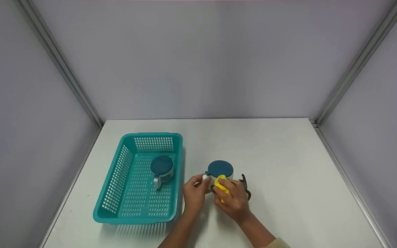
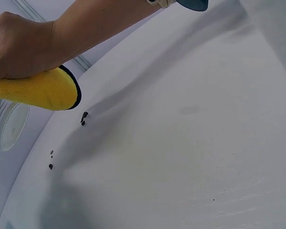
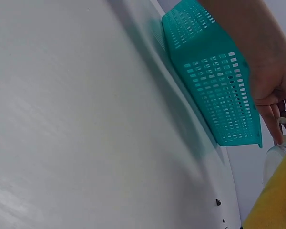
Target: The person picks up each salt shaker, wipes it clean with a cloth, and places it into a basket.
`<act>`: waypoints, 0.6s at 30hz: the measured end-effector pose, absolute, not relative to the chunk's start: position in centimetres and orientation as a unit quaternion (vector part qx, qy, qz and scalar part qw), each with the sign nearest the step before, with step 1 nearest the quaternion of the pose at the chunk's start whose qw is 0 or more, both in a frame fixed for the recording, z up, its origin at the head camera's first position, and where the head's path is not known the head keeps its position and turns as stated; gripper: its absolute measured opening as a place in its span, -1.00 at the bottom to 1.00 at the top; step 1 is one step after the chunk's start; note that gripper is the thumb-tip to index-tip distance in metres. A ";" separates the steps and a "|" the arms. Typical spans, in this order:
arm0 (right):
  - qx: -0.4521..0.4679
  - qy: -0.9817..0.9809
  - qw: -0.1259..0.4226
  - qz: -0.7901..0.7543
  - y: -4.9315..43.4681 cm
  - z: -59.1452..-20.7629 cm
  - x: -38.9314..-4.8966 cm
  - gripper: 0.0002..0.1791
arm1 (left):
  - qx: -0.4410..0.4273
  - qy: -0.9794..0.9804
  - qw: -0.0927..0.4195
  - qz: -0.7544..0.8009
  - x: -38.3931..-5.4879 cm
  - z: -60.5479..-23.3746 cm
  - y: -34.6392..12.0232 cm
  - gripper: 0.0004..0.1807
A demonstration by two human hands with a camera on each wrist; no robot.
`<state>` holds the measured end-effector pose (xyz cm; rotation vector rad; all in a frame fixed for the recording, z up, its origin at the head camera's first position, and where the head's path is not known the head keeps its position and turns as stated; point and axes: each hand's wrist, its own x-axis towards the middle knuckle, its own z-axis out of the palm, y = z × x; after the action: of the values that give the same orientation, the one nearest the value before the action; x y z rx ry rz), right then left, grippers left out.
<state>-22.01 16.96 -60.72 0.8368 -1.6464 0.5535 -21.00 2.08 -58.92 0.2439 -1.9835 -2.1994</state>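
Note:
A clear container with a dark blue lid point(image 1: 220, 168) is between both hands, right of the basket. The left hand point(image 1: 194, 195) pinches its pale handle on the left side; in the right wrist view those fingers grip the handle beside the clear wall point(image 3: 275, 161). A bunched yellow cloth point(image 1: 222, 187) with dark edging is held by the right hand point(image 1: 233, 202) against the container's near side. The left wrist view shows the cloth point(image 2: 45, 90) hanging from the right hand point(image 2: 24, 45). Much of the container's body is hidden by the hands and cloth.
A teal slotted basket point(image 1: 179, 193) stands on the white table point(image 1: 281, 165) to the left. Inside it is a similar container with a blue lid point(image 1: 162, 165) and a grey handle. Grey panels enclose the table's back and sides.

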 end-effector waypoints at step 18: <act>0.367 -0.728 0.537 0.219 16.3 -62.2 -21.6 -0.81 | 0.097 -0.667 0.108 -0.731 -21.4 -58.6 1.9 -0.67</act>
<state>-21.58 16.33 -62.25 0.8726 -1.7323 0.5203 -21.44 1.91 -58.60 0.2862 -1.9628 -2.1501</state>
